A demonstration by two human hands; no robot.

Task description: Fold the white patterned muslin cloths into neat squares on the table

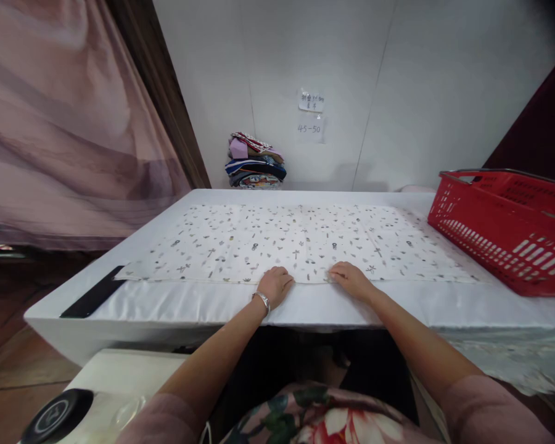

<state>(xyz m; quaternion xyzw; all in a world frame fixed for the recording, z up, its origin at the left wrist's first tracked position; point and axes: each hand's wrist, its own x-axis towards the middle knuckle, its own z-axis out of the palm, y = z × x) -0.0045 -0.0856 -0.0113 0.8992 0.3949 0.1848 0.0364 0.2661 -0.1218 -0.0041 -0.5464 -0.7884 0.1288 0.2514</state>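
Along the near edge of the long, white, small-patterned cloth (pixel 282 240), both my bare hands, left (pixel 276 285) and right (pixel 350 279), rest with curled fingers, each grip nearly closed at the hem; whether either pinches fabric, I cannot tell.

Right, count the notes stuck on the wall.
2. The upper note carries handwritten characters; the lower note, reading 45-50, is directly below it. Both are on the wall, to the right of and higher than the pile of folded cloths.
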